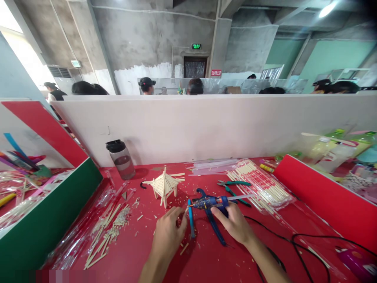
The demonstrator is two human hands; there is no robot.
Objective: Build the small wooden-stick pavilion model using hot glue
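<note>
My right hand (235, 225) is wrapped round a blue hot glue gun (209, 202), its nozzle pointing left. A translucent glue stick (243, 196) juts from the gun's rear. At the nozzle tip, my left hand (168, 232) is closed with thumb and forefinger together; what they pinch is too small to make out. Between the hands lies a slim blue tool (191, 221), partly under the nozzle. Just beyond my left hand stands a small pavilion model (165, 186) of pale wooden sticks with a pointed roof. Green-handled pliers (235, 183) lie behind the gun.
A water bottle (121, 160) stands at the back left. Cut stick pieces (116, 224) are piled at left; bagged sticks (265, 182) lie at right. A black cord (273, 228) runs across the right side. Green (59, 220) and red (326, 188) dividers flank the red table.
</note>
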